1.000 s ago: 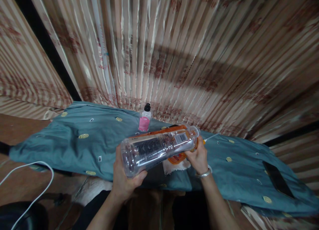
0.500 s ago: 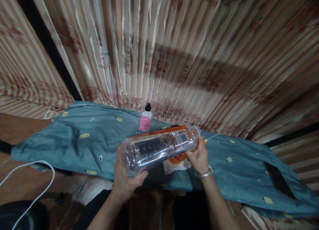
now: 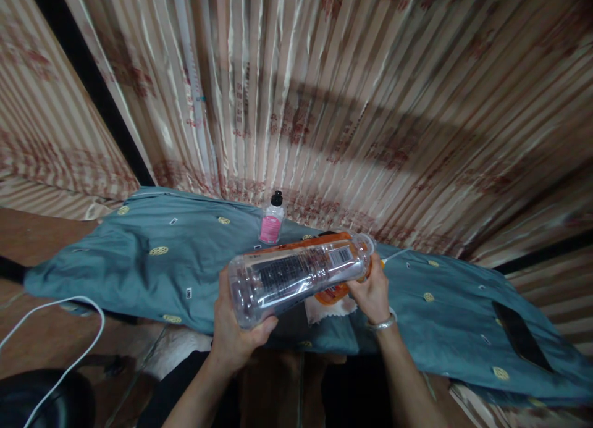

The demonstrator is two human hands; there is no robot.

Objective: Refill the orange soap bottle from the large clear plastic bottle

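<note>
A large clear plastic bottle with an orange-edged label and a barcode lies nearly level across my two hands, its neck to the right. My left hand grips its base end, with the thumb along the underside. At the neck end my right hand is closed around the bottle, its fingers partly hidden behind it. Below the bottle an orange item shows in part, lying by a white cloth. A small clear bottle with a pink label and black cap stands behind.
A teal patterned cloth covers the long surface. A dark phone lies at its right end. A striped curtain hangs close behind. At the lower left, a white cable loops above a black round seat.
Both hands keep their grip on the large bottle, which has hardly moved. The whole view has shifted very slightly.
</note>
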